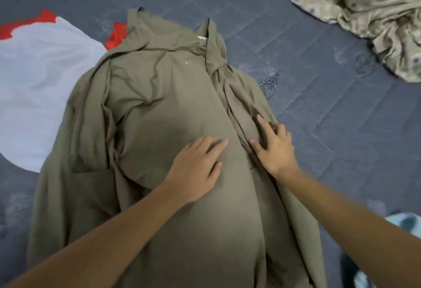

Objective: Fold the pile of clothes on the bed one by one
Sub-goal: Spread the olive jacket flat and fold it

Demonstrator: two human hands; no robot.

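Both forearms reach in from the bottom of the view onto the olive-green garment [164, 110], which lies spread lengthwise across the dark blue quilted bedcover [319, 64], collar end farthest from me. I have my left hand [196, 169] flat on the middle panel, fingers straight and slightly spread, pressing the cloth and holding nothing. My right hand [274, 145] lies just beside it, fingers extended and splayed over the bunched fold along the garment's right edge, also gripping nothing. I judge the step in hand to be smoothing the body before a side is folded in. To do it well I would keep the left palm as an anchor and sweep the right hand outward along that ridge, so the creases run out toward the edge instead of getting trapped under the fold; the left side is still rumpled and needs the same. A small pale tag shows at the collar, but it is too small to read, and I see no other writing. Farther out, a pale lavender and red cloth [41, 78] lies partly under the garment's left side, and a crumpled beige patterned cloth [376, 16] sits well apart at the top right.
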